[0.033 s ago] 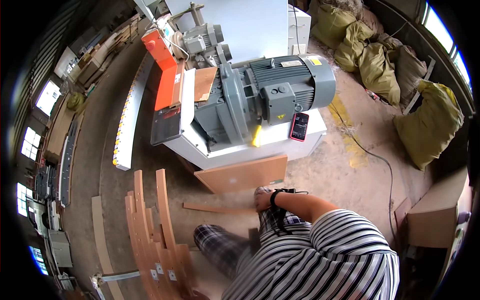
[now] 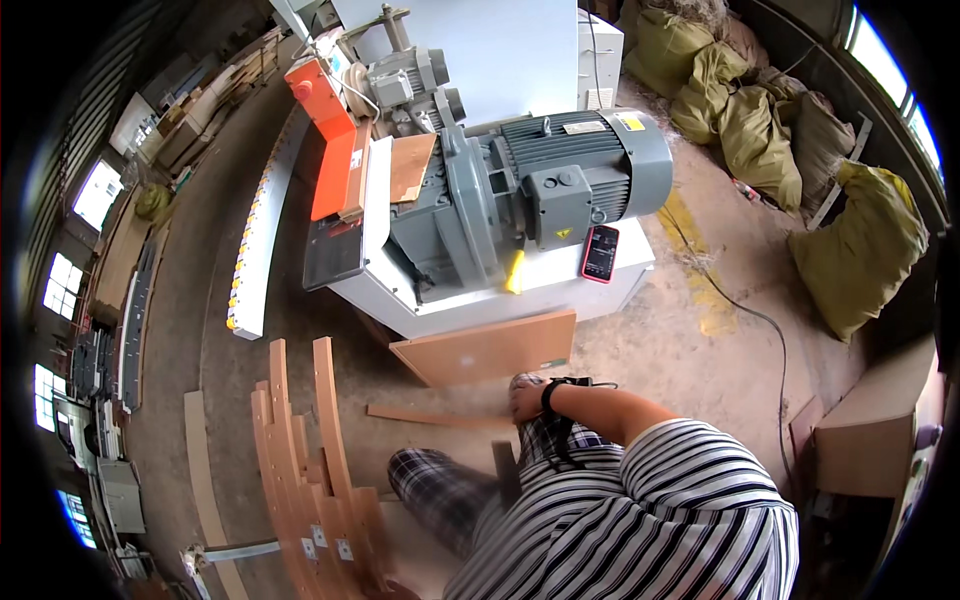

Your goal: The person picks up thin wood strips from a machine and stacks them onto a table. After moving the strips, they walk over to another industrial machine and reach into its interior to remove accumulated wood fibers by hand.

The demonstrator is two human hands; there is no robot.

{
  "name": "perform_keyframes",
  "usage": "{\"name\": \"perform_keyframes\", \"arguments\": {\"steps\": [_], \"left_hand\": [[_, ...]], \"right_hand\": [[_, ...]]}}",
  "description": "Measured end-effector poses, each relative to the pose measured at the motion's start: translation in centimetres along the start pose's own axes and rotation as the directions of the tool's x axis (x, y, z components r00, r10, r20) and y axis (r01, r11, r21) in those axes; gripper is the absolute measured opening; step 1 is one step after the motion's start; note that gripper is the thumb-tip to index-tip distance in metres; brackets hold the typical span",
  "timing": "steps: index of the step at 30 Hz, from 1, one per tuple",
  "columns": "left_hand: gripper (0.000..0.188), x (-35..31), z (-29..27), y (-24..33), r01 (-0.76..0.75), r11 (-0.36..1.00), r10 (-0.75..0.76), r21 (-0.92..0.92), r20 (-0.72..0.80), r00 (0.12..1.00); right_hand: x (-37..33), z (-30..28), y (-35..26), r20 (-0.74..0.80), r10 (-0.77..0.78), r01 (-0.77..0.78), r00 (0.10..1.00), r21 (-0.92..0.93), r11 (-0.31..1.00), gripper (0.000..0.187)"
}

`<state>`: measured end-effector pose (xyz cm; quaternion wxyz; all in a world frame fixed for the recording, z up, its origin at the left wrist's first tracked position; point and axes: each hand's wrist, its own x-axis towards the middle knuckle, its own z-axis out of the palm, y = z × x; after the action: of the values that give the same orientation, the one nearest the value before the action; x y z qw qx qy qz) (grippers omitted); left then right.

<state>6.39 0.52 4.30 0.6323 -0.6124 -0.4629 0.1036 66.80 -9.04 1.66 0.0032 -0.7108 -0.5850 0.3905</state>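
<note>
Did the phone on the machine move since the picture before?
No. The red phone lies in the same spot on the white machine base, right below the grey motor, as in the earlier picture.

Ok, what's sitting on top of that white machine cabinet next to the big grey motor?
On the white cabinet beside the grey motor lies a red phone and a yellow piece. What is under the motor is covered.

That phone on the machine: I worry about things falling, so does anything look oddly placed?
Yes. A red-cased phone lies on the white machine base beside the grey motor, near the edge. A brown board leans askew against the base below.
</note>
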Motion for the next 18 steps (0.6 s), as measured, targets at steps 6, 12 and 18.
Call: {"name": "perform_keyframes", "arguments": {"steps": [6,12,18], "left_hand": [[0.059,-3.3,2.2,1.9,0.264,0.926,-0.162,-0.271,0.348,0.923],[0.083,2.8,-3.2,0.7,0.84,0.414,0.106,-0.349,0.936,0.337],[0.084,-3.8,0.4,4.3,0.16,0.956,-0.147,-0.246,0.071,0.987]], "right_hand": [[3.8,3.1,2.0,0.136,-0.33,0.355,0.934,-0.451,0.819,0.025],[4.9,-0.1,2.7,-0.108,-0.151,0.158,0.983,0.058,0.986,0.031],[4.6,-17.6,-10.0,-0.547,0.011,0.466,0.837,0.724,0.509,0.028]]}}
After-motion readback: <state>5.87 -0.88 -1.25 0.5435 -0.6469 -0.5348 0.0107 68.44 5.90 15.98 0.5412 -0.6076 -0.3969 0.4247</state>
